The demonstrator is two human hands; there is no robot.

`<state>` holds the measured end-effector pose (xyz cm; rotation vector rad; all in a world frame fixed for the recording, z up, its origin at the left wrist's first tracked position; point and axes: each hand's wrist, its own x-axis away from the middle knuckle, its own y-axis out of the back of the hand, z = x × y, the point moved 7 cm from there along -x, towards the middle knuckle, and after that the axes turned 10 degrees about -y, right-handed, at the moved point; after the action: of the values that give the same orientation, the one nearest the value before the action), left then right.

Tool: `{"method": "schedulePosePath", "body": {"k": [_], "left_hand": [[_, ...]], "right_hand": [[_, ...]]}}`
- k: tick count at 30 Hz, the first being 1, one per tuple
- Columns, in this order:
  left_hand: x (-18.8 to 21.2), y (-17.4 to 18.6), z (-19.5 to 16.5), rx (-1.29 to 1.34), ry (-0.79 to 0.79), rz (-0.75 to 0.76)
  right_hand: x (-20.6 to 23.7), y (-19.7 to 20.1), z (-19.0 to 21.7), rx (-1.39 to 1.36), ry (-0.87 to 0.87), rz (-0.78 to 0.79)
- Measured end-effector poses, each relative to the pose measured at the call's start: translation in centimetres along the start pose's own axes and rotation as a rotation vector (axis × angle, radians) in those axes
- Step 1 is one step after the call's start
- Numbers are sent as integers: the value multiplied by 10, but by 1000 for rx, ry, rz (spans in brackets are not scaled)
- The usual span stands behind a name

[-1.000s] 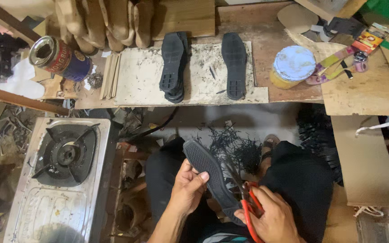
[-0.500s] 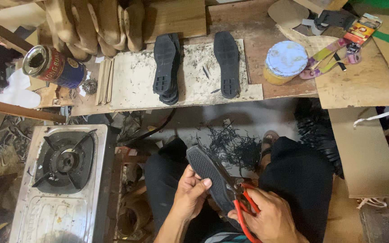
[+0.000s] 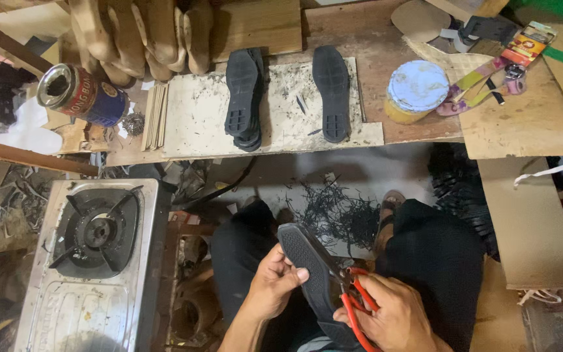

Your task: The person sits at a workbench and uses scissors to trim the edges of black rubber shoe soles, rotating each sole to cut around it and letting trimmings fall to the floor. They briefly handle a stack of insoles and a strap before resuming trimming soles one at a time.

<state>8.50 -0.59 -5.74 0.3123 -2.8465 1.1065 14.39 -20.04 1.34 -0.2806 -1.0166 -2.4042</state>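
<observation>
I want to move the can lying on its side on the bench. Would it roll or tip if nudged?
The can lies on its side, so it would probably roll rather than tip. Its open mouth looks dark, maybe empty, so likely light. The wooden pieces behind it might stop it.

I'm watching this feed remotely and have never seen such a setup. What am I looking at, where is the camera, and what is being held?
There is no machine: a seated person works with bare hands, and the one camera sits on their head, looking down. The left hand holds a black shoe sole over the lap. The right hand holds red-handled scissors at the sole's edge. Black trimmings lie on the floor beyond. On the workbench lie a stack of soles, a single sole, a tipped tin can and a lidded tub. A gas stove stands at the left.
</observation>
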Motion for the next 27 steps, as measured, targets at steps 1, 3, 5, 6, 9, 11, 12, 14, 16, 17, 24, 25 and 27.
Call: {"method": "schedulePosePath", "body": {"k": [1,3,5,6,9,11,12,14,16,17,24,25,27], "left_hand": [[1,-1,0,1,8,14],[1,-1,-2,-4,10,21],[1,-2,-4,-13,4,47],[1,-3,-6,-21,-2,69],[0,4,-4,50,16,-13],[-2,10,-5,63,-1,-76],[-5,13,-6,37,-33,-90],[-7,17,-9,3,-72,-87],[-7,18,-10,-16,-82,-57],[-7,18,-10,-19,-79,-47],[-1,10,-5,-118,-48,17],[0,8,-6,-145,-52,27],[2,6,-7,-159,-44,57]], "right_hand": [[0,1,3,-11,31,-6],[2,4,6,-33,90,-21],[5,8,10,-53,212,-42],[7,9,12,-63,272,-51],[3,4,-6,-132,117,19],[1,-1,-18,-113,-9,61],[0,-3,-23,-102,-70,81],[-2,-4,-27,-208,-142,131],[-3,0,-23,-208,-149,120],[-3,5,-18,-155,-121,83],[-5,23,29,33,111,-50],[-5,23,32,41,134,-68],[-5,23,39,58,183,-104]]}}
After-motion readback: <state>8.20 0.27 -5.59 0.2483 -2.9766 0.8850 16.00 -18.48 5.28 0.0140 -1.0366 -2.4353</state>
